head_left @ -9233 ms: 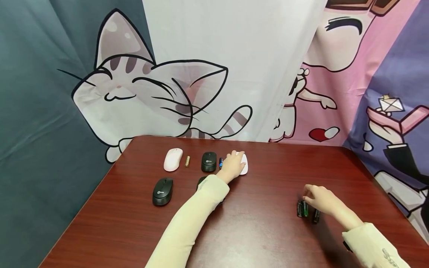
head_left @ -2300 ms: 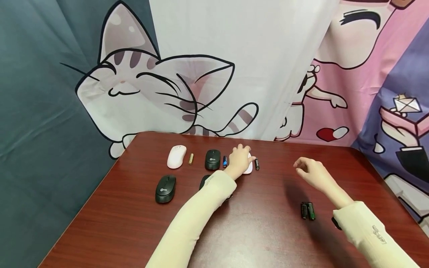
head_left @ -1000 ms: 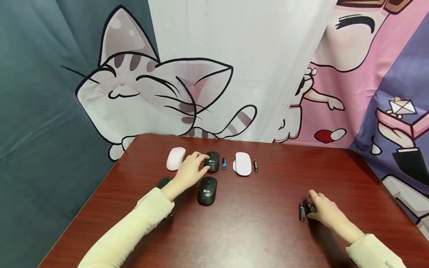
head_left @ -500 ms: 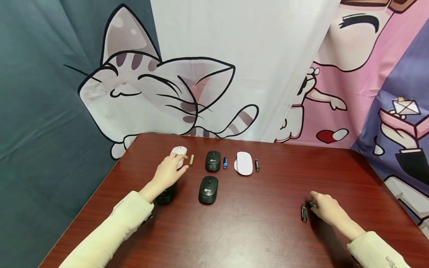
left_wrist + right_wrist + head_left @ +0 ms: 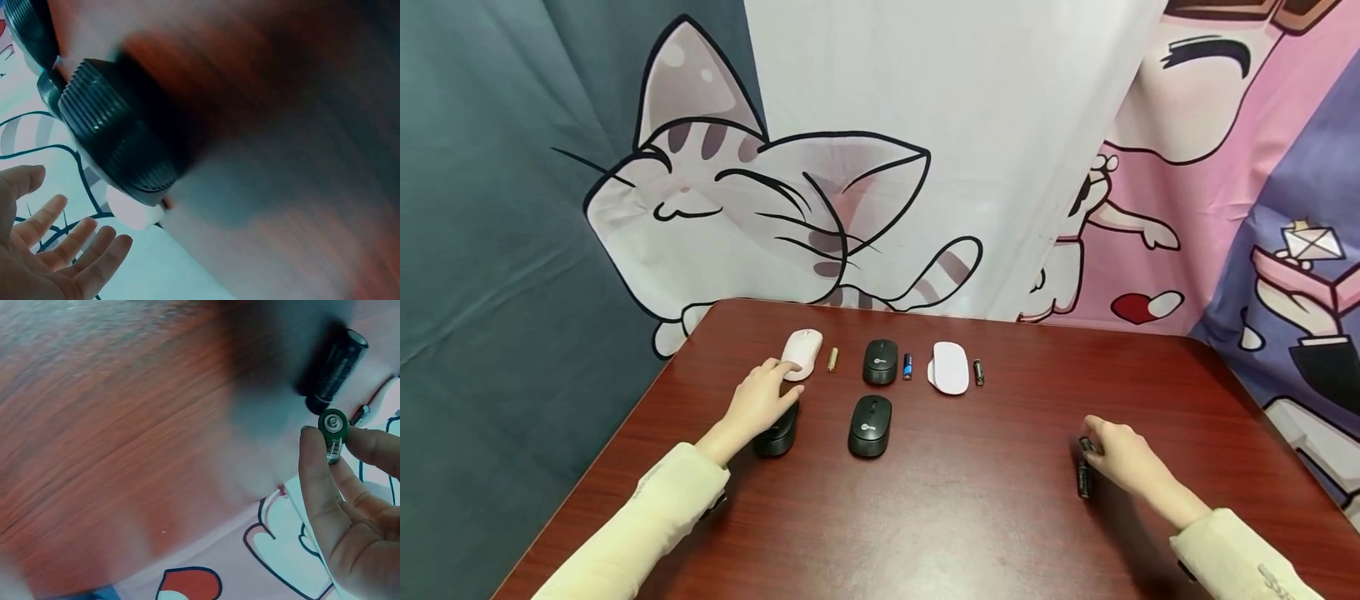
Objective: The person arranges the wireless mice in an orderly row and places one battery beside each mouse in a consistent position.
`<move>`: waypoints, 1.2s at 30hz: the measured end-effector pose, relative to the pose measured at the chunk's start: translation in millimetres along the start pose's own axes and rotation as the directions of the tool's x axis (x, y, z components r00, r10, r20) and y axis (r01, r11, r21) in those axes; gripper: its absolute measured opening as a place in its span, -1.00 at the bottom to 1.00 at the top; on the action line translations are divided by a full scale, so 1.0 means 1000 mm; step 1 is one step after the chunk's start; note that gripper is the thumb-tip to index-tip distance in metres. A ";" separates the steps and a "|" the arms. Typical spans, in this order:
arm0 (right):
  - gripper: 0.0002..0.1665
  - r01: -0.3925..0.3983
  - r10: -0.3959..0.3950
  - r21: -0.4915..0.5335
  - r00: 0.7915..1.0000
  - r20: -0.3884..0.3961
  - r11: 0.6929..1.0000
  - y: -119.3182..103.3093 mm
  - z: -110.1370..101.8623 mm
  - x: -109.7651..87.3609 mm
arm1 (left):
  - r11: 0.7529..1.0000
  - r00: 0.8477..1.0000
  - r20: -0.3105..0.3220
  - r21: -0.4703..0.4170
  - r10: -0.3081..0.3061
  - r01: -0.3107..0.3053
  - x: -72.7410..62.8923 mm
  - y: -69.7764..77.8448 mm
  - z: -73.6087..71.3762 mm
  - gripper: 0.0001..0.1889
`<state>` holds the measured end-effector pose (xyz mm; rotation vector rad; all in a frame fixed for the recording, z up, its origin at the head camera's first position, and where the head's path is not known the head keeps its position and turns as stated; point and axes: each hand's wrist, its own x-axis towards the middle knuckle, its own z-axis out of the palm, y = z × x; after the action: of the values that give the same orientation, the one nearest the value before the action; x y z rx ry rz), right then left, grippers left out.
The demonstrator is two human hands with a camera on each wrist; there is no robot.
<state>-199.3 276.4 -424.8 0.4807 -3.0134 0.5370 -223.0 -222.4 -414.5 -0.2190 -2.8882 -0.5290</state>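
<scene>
My left hand (image 5: 756, 404) hovers over the front-left black computer mouse (image 5: 777, 433), hiding part of it. In the left wrist view the fingers of that hand (image 5: 56, 256) are spread and hold nothing, with a black mouse (image 5: 112, 128) close by. My right hand (image 5: 1123, 454) pinches a green AA-type battery (image 5: 333, 428) between thumb and fingertips, one end facing the right wrist camera. Just beside it a black battery (image 5: 1083, 482) lies on the table.
Along the back stand a white mouse (image 5: 802, 354), a gold battery (image 5: 832, 360), a black mouse (image 5: 880, 362), a blue-black battery (image 5: 907, 367), another white mouse (image 5: 951, 368) and a dark battery (image 5: 978, 372). Another black mouse (image 5: 870, 426) sits in front. A printed curtain hangs behind the table (image 5: 970, 500).
My left hand has moved left from the right white mouse to the front-left black one. A dark battery now lies beside that white mouse. My right hand has picked up the green battery.
</scene>
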 end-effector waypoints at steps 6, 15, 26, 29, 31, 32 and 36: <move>-0.79 0.012 -0.012 0.006 1.000 0.008 1.000 -0.004 0.000 0.004 | 1.000 0.996 0.090 0.027 -0.010 0.007 -0.004 -0.004 0.005 -0.63; -0.76 0.017 -0.017 0.022 1.000 0.020 1.000 -0.012 0.000 0.005 | 0.999 0.988 0.156 0.051 -0.008 0.000 -0.012 -0.004 0.005 -0.63; -0.73 0.053 -0.053 0.031 0.999 0.008 0.998 -0.023 -0.001 0.010 | 0.998 0.973 0.228 0.056 -0.026 0.014 -0.024 -0.005 0.000 -0.60; -0.73 0.062 -0.062 0.034 0.998 0.005 0.997 -0.027 -0.002 0.012 | 0.999 0.973 0.230 0.053 -0.017 0.005 -0.028 -0.006 0.000 -0.59; -0.74 0.069 -0.069 0.035 0.998 0.001 0.997 -0.030 -0.004 0.014 | 0.999 0.970 0.241 0.052 -0.004 -0.009 -0.030 -0.006 0.000 -0.58; -0.74 0.074 -0.074 0.037 0.997 -0.005 0.997 -0.033 -0.004 0.015 | 0.999 0.969 0.247 0.049 0.007 -0.019 -0.030 -0.006 0.001 -0.57; -0.74 0.103 -0.102 0.045 0.995 -0.019 0.994 -0.048 -0.004 0.023 | 0.999 0.965 0.262 0.023 0.022 -0.029 -0.030 -0.006 -0.001 -0.57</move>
<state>-206.3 227.9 -403.1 0.6263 -2.9460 0.6013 -195.0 -231.6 -422.5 -0.3455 -3.1412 -0.4900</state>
